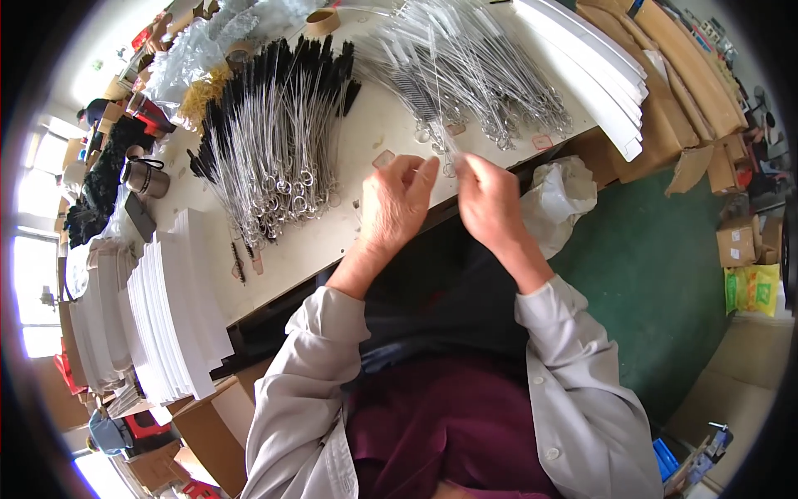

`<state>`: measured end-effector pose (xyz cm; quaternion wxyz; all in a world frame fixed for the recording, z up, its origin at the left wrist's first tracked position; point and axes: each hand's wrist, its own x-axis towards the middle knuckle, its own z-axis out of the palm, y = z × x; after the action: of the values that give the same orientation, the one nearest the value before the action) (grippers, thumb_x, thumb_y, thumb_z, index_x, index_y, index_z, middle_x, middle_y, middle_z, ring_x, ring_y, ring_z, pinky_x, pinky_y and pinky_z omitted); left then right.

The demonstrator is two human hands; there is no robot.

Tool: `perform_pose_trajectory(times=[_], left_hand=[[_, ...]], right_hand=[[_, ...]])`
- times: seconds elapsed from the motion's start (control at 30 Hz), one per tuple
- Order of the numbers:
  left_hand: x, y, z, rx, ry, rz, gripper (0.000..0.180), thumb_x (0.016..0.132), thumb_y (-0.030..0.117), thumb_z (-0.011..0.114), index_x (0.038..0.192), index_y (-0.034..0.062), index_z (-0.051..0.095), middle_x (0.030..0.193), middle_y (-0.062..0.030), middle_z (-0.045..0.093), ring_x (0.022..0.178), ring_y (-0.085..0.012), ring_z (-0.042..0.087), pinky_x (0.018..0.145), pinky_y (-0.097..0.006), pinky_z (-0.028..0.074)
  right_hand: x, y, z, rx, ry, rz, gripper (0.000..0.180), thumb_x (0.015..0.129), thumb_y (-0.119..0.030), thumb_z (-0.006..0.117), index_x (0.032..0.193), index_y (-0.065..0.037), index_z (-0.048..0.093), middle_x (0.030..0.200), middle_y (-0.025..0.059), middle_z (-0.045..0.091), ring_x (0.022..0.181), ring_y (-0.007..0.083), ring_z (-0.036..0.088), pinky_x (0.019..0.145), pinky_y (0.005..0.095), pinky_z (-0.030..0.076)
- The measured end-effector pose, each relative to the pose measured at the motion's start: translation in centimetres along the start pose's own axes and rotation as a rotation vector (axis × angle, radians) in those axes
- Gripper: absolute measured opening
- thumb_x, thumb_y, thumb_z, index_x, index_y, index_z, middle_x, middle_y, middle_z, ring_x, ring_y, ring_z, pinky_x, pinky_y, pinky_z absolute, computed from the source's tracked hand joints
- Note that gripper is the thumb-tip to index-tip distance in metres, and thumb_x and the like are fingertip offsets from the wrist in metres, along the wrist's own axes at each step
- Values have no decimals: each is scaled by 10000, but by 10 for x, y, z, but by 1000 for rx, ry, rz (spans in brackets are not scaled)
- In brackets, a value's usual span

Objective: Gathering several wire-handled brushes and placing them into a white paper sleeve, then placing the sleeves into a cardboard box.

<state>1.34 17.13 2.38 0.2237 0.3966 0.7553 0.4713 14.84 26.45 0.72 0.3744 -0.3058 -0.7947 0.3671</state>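
My left hand (397, 202) is over the table's front edge, thumb and fingers drawn together. Whatever they may grip is too small or hidden to make out. Close beside it, my right hand (492, 202) is closed, its fingertips on the ring end of a thin wire brush (449, 143) that points away from me. Beyond my hands lies a heap of wire brushes with pale bristles (499, 79), ring ends toward me. To the left is a large pile of black-bristled wire brushes (278, 137), their looped handles also facing me.
White folded card stacks stand at the left (166, 312) and far right (582, 66) of the table (291, 259). A steel mug (145, 176), plastic bags (204, 54) and a tape roll (322, 21) lie farther back. A white sack (559, 200) hangs below the right edge.
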Motion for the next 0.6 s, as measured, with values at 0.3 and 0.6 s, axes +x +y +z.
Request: perform_pose_trajectory(times=[0.3,0.6], left_hand=[[16,-44,-18,269,344,331,197,953,132,644,1047,-25,716,1010,-198,727,910,-313,725,804,-390,574],[12,-60,-10,430,258,510,287,879,91,691,1141,-21,662,1164,-199,688,1095,-394,644,953,-461,516]], right_hand=[[59,6,94,-484,-72,-143,220,875,-129,654,1020,35,633,1002,241,665,983,404,668,857,464,551],[68,26,-17,-276,152,-360,140,876,-106,654,966,-1,674,946,183,666,937,373,637,856,460,520]])
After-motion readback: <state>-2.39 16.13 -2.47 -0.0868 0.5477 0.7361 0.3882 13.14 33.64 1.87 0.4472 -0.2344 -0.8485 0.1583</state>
